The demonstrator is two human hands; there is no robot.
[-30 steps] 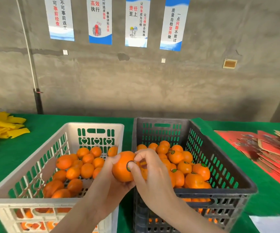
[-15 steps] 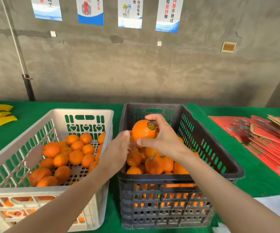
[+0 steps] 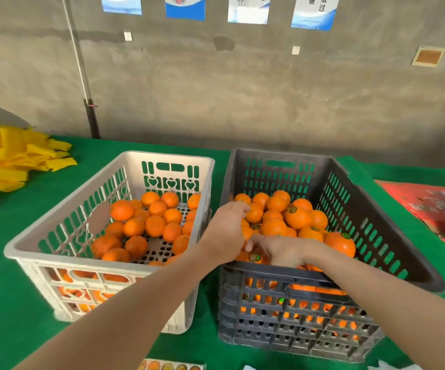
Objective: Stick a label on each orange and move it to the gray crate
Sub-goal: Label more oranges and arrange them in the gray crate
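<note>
- Labelled oranges (image 3: 297, 217) are heaped in the gray crate (image 3: 280, 155). Green round stickers show on several of them, among them the big one at the right edge of the heap (image 3: 340, 243).
- Your right hand (image 3: 282, 249) is low over the near left corner of that crate, with its fingers pointing left across the fruit. A stickered orange (image 3: 254, 258) lies just under its fingertips. The hand is blurred, so I cannot tell whether it closes round that orange or only rests on the heap.
- Your left hand (image 3: 225, 231) hangs over the gray crate's left wall with its back to the camera. Its fingers are loosely bent, and the tips are at an orange in the far left of the heap (image 3: 254, 213). Nothing shows in its grasp.
- The two hands nearly meet, and both forearms reach in from the near edge.
- The white crate (image 3: 168, 156) stands just left of the gray one, with their walls close together. It holds a thinner layer of plain oranges (image 3: 155, 225), and the perforated floor shows between them.
- Both crates sit on the green table (image 3: 29, 263).
- A sticker sheet (image 3: 170, 366) lies at the near edge, cut off by the frame.
- A pile of yellow pieces (image 3: 15, 158) lies at far left, and red printed cardboard (image 3: 435, 206) at far right.
- Blue-and-white posters (image 3: 185, 6) hang on the concrete wall behind.
</note>
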